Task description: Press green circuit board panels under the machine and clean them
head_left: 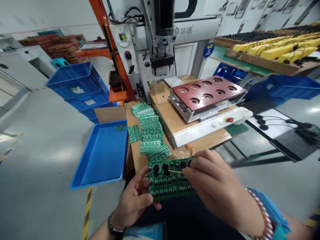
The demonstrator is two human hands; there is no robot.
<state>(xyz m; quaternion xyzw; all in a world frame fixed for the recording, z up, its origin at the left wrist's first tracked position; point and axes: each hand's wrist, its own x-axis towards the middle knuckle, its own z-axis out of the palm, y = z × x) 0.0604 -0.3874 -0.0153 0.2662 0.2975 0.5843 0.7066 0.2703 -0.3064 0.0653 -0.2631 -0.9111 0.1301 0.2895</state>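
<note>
My left hand grips the left end of a green circuit board, thumb in front and fingers behind. The board is tilted up toward me and carries rows of small dark components, with larger black patches along its top row. Pinched in my right hand is a thin pale stick, its tip at one of the black patches near the upper left. My right hand hides the board's right end. Just beyond it, more green circuit boards lie overlapping on the wooden bench.
A blue tray at left holds small board pieces in its far corner. Stacked blue crates stand behind it. Ahead, a machine head hangs near a reddish fixture plate; a white control bar with a red button fronts it.
</note>
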